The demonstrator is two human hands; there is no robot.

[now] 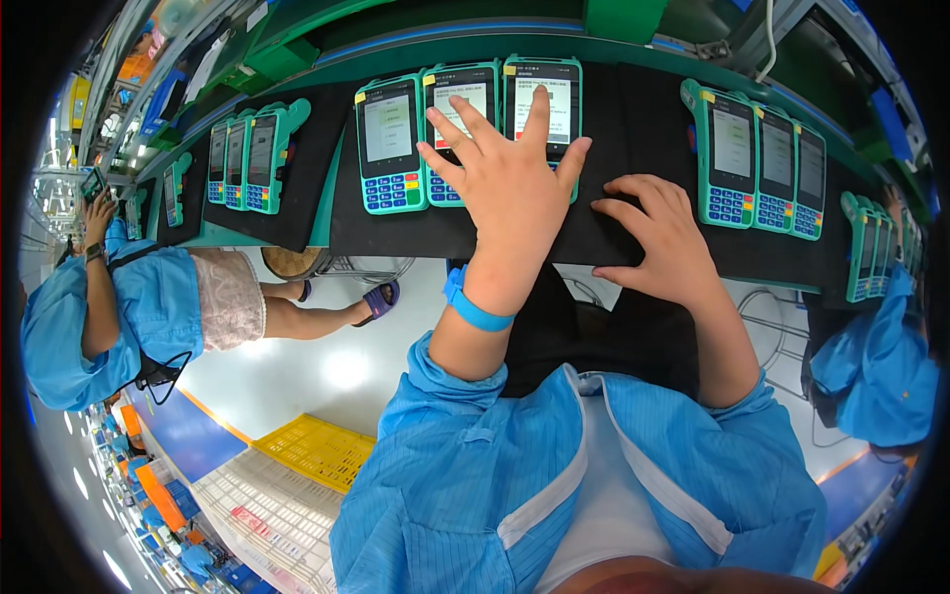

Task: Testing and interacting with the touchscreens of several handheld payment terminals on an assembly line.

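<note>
Three green-edged payment terminals with lit screens and keypads lie side by side on the black mat in front of me: a left terminal (391, 144), a middle terminal (475, 84) and a right terminal (562, 109). My left hand (507, 183), a blue band round its wrist, is spread over the middle and right ones and hides much of their keypads. Its index fingertip is at the right terminal's screen; whether it touches I cannot tell. My right hand (661, 238) rests at the mat's near edge, fingers apart and slightly bent, holding nothing.
More terminals (762, 158) stand in a row on the right, and another group (247, 163) on the left. The black mat (445, 233) covers the bench. A person in blue (129, 307) works at the left, another (881, 366) at the right. A yellow crate (317, 450) is behind on the left.
</note>
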